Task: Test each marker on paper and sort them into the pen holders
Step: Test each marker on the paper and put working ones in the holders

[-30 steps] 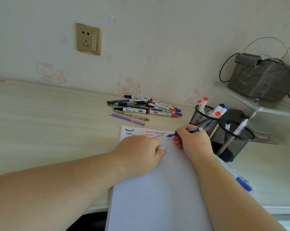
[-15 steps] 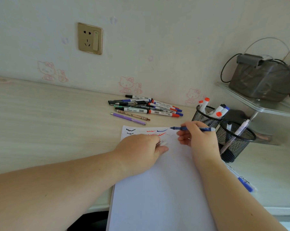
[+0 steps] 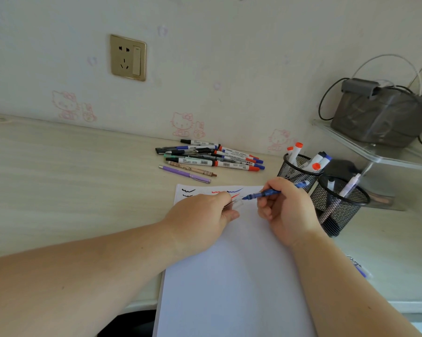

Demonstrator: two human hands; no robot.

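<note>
A white sheet of paper (image 3: 231,276) lies on the desk with black, red and blue squiggles along its top edge. My right hand (image 3: 286,210) grips a blue pen (image 3: 271,192), its tip pointing left just above the paper. My left hand (image 3: 200,220) rests on the sheet and pinches a clear pen cap (image 3: 236,204) close to that tip. A pile of markers and pens (image 3: 210,158) lies by the wall. Two black mesh pen holders stand at the right: the far one (image 3: 297,172) holds red- and blue-capped markers, the near one (image 3: 338,205) a few pens.
A purple pen (image 3: 184,174) and a patterned brown pen (image 3: 191,168) lie in front of the pile. A clear shelf (image 3: 375,152) at the right carries a grey device with cables. A blue-capped marker (image 3: 359,269) lies beside my right forearm. A wall socket (image 3: 128,57) is above.
My right hand has lifted the blue pen off the paper and swung it level, tip to the left. My left hand has brought the clear cap up toward the tip. A new blue stroke shows.
</note>
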